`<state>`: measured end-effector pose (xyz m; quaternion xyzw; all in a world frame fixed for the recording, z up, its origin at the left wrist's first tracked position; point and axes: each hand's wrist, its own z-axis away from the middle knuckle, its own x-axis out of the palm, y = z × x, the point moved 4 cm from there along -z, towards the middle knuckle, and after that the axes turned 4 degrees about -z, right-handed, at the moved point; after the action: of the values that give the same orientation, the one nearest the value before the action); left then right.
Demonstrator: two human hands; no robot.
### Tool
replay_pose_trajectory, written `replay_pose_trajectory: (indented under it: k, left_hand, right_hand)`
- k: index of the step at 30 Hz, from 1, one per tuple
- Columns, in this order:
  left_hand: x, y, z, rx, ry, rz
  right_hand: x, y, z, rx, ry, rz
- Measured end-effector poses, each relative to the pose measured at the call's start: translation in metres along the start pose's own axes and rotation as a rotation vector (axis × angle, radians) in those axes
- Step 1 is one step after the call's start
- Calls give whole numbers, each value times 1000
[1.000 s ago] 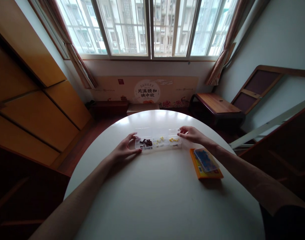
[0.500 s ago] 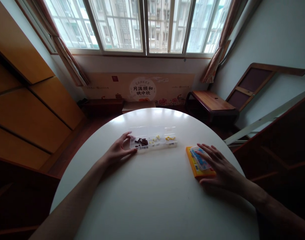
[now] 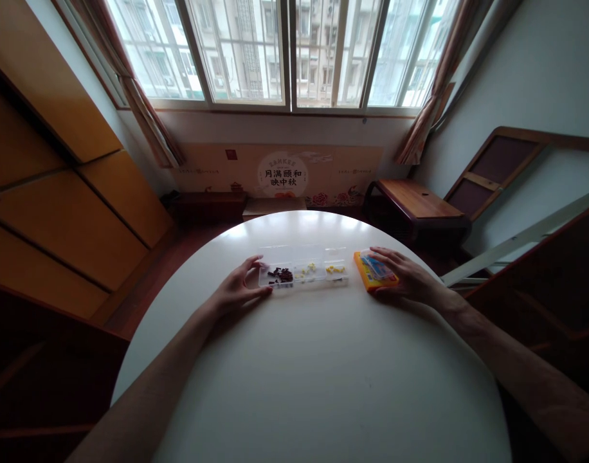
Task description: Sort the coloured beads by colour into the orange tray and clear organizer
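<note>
My left hand grips the left end of a clear plastic compartment box, thumb at the near corner and fingers at the far one. Its lids stand raised on the far side. Dark brown small pieces lie in the left compartment, a few pale yellow pieces in the middle, and brighter yellow pieces at the right. My right hand is closed over the right side of an orange-yellow box, thumb along its near edge. On top of that, partly under my fingers, sits a clear case with blue contents.
Both boxes rest on a round white table. Beyond its far edge are a low wooden bench at the right and a printed banner under the window. Wooden cabinets stand at the left.
My right hand and the orange-yellow box have moved away from me and slightly left, closer to the compartment box. The left hand keeps its hold; the whole view has shifted a little.
</note>
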<state>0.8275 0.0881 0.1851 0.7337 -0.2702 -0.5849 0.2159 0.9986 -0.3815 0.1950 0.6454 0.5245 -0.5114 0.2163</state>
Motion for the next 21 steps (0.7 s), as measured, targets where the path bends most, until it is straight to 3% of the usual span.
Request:
replay_pose_trajectory:
  k: [5, 10, 16, 21]
  left_hand:
    - [-1, 1, 1, 3, 0, 12]
    - [-2, 7, 2, -2, 9, 34]
    - [-14, 10, 14, 30, -24, 144]
    - [-19, 21, 34, 26, -179, 267]
  right_hand:
    - [3, 14, -16, 1, 33, -32]
    - [-5, 4, -15, -17, 88, -46]
    - [-17, -50, -21, -38, 279, -128]
    - [6, -117, -37, -159, 290, -254]
